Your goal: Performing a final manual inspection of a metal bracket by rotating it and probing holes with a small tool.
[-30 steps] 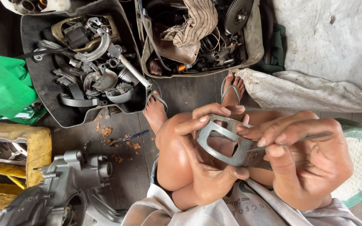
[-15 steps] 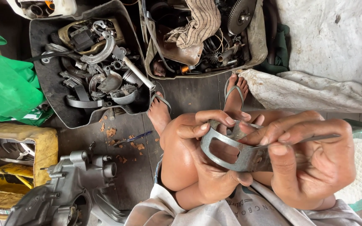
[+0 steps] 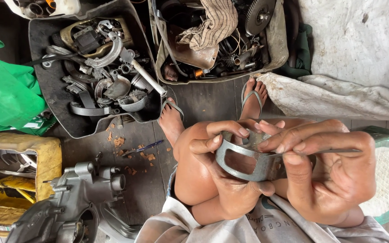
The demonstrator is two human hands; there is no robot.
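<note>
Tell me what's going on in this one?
A person sits on a wooden floor and holds a curved grey metal bracket over their knees. The left hand grips the bracket from below, while the right hand holds a thin metal tool against its upper edge. Ahead of their feet stand a black tray of metal parts and a second bin of parts with a checked rag. An engine casing lies at lower left.
</note>
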